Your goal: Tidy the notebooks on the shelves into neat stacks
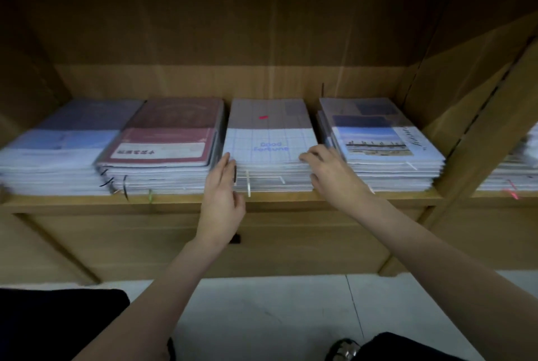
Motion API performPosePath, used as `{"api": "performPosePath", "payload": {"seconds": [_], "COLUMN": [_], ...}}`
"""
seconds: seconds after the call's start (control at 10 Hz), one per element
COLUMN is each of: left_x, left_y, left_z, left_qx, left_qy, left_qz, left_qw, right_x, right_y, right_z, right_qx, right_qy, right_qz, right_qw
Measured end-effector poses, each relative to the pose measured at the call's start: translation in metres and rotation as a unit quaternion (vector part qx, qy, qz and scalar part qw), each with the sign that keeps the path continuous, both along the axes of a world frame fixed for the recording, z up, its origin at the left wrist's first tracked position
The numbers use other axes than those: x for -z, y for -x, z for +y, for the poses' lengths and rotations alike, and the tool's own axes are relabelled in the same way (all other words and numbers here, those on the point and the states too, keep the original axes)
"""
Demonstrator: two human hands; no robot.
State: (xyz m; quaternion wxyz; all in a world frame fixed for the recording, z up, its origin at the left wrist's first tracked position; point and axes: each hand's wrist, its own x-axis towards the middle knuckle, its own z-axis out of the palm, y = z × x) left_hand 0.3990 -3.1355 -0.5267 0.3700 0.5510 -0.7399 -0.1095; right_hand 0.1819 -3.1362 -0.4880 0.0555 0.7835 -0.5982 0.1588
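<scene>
The grid-cover notebook stack (269, 151) is flanked by the flat left hand (222, 191) and gripped by the right hand (329, 171), crowded by a maroon stack (166, 151) leftward and a photo-cover stack (384, 151) rightward.

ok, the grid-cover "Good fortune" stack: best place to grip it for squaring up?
Probably the two side edges near the front corners, coming from the open shelf front. The grid-cover stack lies flat with narrow gaps beside it; the left hand and right hand already flank it there.

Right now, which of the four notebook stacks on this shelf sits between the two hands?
The grid-cover stack, third from the left, printed "Good fortune". The left hand and right hand flank it; the other three are untouched.
</scene>
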Motion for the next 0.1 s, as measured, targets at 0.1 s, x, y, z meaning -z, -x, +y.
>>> {"api": "performPosePath", "payload": {"seconds": [0.1], "left_x": [-0.0187], "left_y": [-0.0112], "left_z": [0.0010], "left_qx": [0.024], "left_qy": [-0.014], "left_qz": [-0.013], "left_qw": [1.000], "right_x": [-0.0172], "right_y": [-0.0095], "right_z": [0.0074], "right_qx": [0.022], "right_qy": [-0.001], "right_qz": [-0.032], "right_qw": [0.999]}}
